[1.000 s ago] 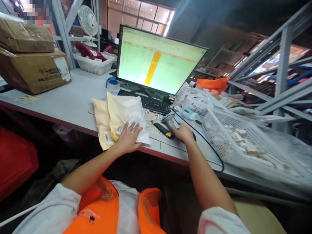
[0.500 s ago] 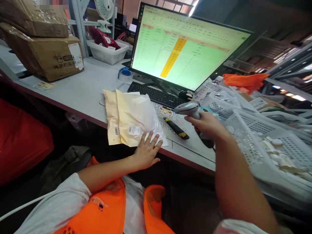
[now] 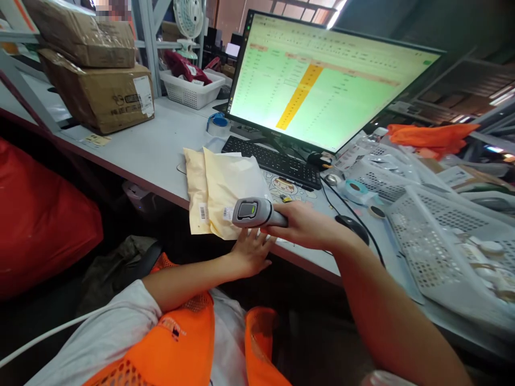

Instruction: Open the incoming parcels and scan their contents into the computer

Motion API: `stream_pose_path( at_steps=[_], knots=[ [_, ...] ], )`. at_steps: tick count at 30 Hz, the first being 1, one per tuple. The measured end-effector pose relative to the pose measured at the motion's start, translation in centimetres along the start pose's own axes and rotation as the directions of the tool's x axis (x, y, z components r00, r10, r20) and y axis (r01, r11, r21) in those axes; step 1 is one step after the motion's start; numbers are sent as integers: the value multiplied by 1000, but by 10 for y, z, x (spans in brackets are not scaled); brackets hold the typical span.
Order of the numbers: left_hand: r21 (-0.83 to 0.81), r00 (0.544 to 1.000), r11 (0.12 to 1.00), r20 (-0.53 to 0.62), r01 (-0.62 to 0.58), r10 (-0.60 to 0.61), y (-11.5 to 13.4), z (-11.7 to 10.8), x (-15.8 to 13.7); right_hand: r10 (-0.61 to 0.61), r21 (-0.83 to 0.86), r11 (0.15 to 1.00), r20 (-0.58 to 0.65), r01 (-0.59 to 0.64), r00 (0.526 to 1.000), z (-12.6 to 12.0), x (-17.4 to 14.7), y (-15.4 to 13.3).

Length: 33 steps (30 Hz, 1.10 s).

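My right hand (image 3: 303,222) is wrapped round the handle of a grey barcode scanner (image 3: 252,212). The scanner's head hangs over the front corner of a cream mailer bag (image 3: 227,177), partly covering its white label. A second cream mailer bag (image 3: 195,187), with a barcode sticker, lies partly beneath the first at its left. My left hand (image 3: 253,252) rests at the near edge of the bags, fingers spread; the scanner and right hand hide some fingertips. Mostly hidden behind my right hand is a black and yellow box cutter (image 3: 285,198).
A monitor (image 3: 314,86) and black keyboard (image 3: 273,161) stand behind the bags. Right of my hand are a black mouse (image 3: 353,228), its cable, tape rolls and white baskets (image 3: 434,252). Cardboard boxes (image 3: 100,99), a basket with red packages (image 3: 193,94) and blue tape (image 3: 218,122) sit leftward.
My right hand has brought the scanner left, from beside the box cutter to above the mailer's label. My left hand stays on the bags. The whole view has shifted slightly.
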<state>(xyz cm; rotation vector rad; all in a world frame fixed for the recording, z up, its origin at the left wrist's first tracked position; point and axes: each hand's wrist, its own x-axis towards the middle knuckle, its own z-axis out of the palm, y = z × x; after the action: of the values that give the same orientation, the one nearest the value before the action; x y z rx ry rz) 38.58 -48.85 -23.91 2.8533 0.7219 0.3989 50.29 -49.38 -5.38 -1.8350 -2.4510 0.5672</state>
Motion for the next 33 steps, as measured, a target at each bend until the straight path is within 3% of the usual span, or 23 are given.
stream_pose_path(
  at_steps=[4,10,18,21,24,27,30,33],
  knots=[
    [-22,999,999,-18,-33,33,3,-3,4,-33,10,999,8,33,999,-9,6,-15],
    [-23,999,999,-47,-22,21,7,-6,6,-66,-24,997,118,69,991,-16,31,-43],
    [16,995,1000,-94,-19,20,7,-1,7,-79,-46,995,160,87,984,-13,44,-47],
    [53,993,998,-113,-22,28,7,-2,7,-50,-8,999,99,51,994,-18,37,-35],
    [91,989,995,-138,-43,55,5,-2,5,81,-10,997,-89,-82,993,-22,26,-2],
    [108,984,992,-162,-61,78,3,-2,3,303,-19,947,-289,-322,908,-19,12,48],
    [109,985,992,-155,-59,76,4,-1,4,520,-41,812,-402,-582,754,-4,-1,104],
    [104,986,993,-147,-62,77,4,1,5,662,-37,659,-446,-751,603,20,-13,151]
  ],
)
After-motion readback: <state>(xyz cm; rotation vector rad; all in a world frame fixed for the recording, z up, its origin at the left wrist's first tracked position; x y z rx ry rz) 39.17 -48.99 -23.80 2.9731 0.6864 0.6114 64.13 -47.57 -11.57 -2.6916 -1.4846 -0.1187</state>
